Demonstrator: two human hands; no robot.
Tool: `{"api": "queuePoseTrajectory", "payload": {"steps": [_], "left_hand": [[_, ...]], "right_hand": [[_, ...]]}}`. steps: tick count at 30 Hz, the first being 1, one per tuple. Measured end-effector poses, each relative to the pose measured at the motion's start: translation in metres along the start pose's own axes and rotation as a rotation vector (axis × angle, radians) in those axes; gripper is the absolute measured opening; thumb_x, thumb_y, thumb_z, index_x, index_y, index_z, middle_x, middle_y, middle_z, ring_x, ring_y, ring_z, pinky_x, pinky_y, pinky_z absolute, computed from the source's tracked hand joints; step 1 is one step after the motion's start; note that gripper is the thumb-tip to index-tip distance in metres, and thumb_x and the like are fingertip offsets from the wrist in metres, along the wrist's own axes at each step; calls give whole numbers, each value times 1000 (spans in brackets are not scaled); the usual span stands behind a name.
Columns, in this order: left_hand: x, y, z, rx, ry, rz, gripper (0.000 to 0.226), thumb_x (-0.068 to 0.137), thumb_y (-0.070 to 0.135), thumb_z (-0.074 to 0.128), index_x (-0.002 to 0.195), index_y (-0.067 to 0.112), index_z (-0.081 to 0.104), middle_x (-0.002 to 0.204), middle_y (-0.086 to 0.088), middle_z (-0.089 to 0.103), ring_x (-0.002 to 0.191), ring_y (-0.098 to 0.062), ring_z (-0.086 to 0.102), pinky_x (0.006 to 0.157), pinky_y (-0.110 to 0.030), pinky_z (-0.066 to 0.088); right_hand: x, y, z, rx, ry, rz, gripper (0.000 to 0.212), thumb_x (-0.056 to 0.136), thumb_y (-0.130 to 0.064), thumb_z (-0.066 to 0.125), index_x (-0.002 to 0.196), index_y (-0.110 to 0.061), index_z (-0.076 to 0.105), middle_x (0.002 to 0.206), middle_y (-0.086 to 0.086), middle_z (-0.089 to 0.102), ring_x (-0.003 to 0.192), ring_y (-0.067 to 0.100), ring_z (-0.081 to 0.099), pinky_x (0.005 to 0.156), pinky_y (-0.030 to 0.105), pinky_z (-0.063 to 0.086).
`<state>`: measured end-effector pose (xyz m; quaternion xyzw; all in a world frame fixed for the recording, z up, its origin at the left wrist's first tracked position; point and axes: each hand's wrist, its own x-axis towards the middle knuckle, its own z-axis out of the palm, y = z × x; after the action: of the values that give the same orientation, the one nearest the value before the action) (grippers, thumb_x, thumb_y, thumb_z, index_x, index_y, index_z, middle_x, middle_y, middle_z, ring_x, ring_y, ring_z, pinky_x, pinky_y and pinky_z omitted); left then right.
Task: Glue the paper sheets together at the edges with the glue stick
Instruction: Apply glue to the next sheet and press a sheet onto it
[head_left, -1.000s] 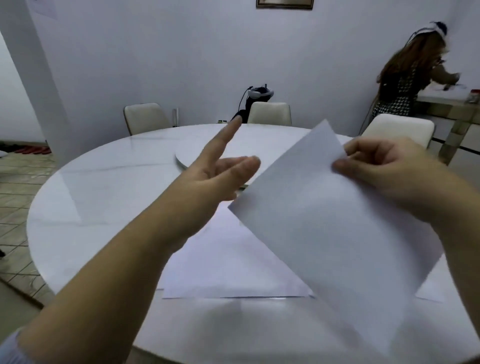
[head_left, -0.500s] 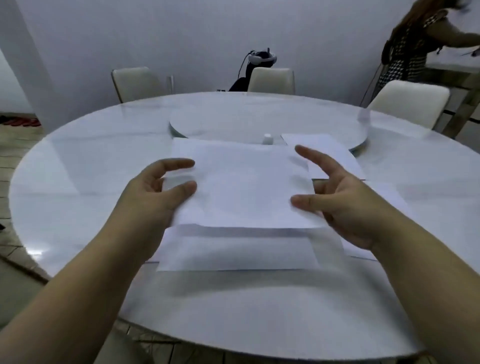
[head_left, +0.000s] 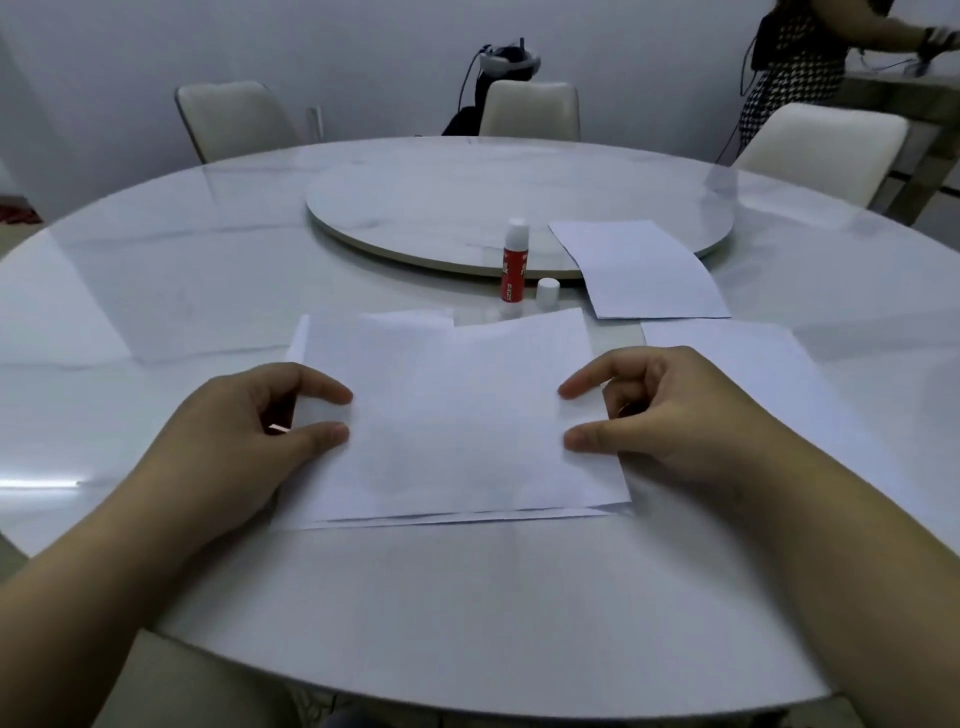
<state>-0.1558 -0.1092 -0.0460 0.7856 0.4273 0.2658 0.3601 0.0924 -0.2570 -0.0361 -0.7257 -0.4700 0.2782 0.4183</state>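
A white paper sheet (head_left: 457, 415) lies on top of another sheet (head_left: 400, 319) whose edges peek out at the back and front. My left hand (head_left: 234, 441) holds the top sheet at its left edge with thumb and index fingertips on it. My right hand (head_left: 675, 421) holds the right edge the same way. The red and white glue stick (head_left: 514, 267) stands upright and uncapped just beyond the sheets. Its white cap (head_left: 547, 293) stands beside it on the right.
The round white table (head_left: 156, 291) has a turntable (head_left: 441, 208) in its middle. A loose sheet (head_left: 644, 270) overlaps the turntable's rim and another (head_left: 737, 353) lies by my right hand. Chairs ring the far side. A person (head_left: 800, 57) stands at the back right.
The sheet, held up in my right hand a second ago, was taken by both hands and lowered onto the sheet on the table. The view tilted down.
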Motion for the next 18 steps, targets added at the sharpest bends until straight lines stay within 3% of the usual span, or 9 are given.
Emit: {"api": "queuePoseTrajectory", "payload": {"steps": [6, 9, 14, 18], "left_hand": [[1, -7, -3, 31, -44, -12, 25, 77, 22, 74, 86, 45, 67, 72, 11, 72, 54, -4, 62, 56, -20, 47], [0, -7, -3, 0, -55, -13, 26, 76, 20, 75, 87, 43, 68, 71, 17, 71, 54, -4, 62, 51, -9, 43], [-1, -7, -2, 30, -48, -6, 28, 74, 24, 76, 88, 47, 67, 72, 8, 71, 61, -10, 64, 64, -23, 47], [-2, -6, -2, 37, -44, -8, 27, 75, 25, 76, 87, 47, 67, 73, 2, 71, 64, -15, 66, 66, -25, 48]], "right_hand": [[0, 0, -1, -67, -40, -3, 28, 62, -14, 87, 84, -24, 73, 44, -11, 44, 41, 6, 37, 43, 12, 31], [-1, 0, -1, -67, -46, 0, 29, 61, -13, 87, 84, -24, 73, 44, -10, 44, 41, 8, 37, 43, 12, 32], [0, 1, -2, -66, -48, 2, 29, 61, -12, 87, 84, -23, 73, 43, -11, 44, 40, 8, 37, 43, 13, 32], [-1, 2, -2, -58, -54, 5, 30, 60, -11, 87, 84, -23, 73, 43, -10, 44, 41, 8, 37, 43, 14, 32]]}}
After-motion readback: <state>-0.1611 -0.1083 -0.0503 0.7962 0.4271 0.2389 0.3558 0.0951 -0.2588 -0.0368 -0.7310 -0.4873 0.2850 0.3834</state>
